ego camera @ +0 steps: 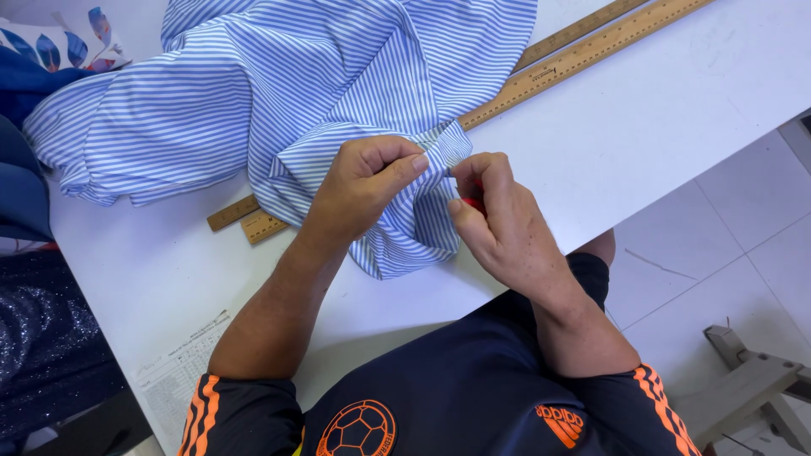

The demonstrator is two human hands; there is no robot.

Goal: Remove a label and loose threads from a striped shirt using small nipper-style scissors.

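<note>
A blue and white striped garment (279, 93) lies bunched on a white table (642, 118). My left hand (367, 181) pinches a fold of the striped cloth near the table's front edge, thumb pressed on the fabric. My right hand (498, 224) is closed around a small red tool (475, 201), mostly hidden by the fingers, with its tip against the same fold. The two hands almost touch.
Two wooden rulers (574, 55) run diagonally under the garment, their other ends (249, 219) poking out at its left. A printed paper sheet (182, 376) lies at the table's near left corner. Dark blue fabrics (21, 186) are piled at the left. A tiled floor (726, 245) and a wooden frame (752, 380) are at the right.
</note>
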